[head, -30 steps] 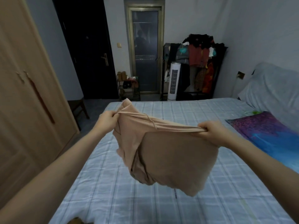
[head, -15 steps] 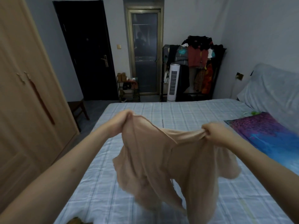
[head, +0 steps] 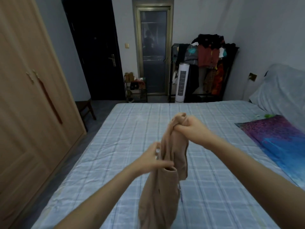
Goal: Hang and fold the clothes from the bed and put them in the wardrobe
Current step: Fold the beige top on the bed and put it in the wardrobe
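Head view: the right hand is clenched tight on the bunched top of a beige garment, held up above the middle of the bed. The left hand, lower and nearer, pinches the cloth partway down its left edge, fingers curled; it is motion-blurred. The garment hangs in a long soft column of thin, limp fabric with loose folds, its lower end running out of the near edge of the frame. A small tag with bluish print shows at its right side, too blurred to read.

The bed is covered by a pale blue checked sheet, lightly creased, with open flat surface all around the garment. A purple-and-blue pillow lies at the right edge. On the left stands the wardrobe, light wood, doors closed, with a narrow strip of floor between it and the bed. Far off, a clothes rack and a white tower fan stand against the wall.
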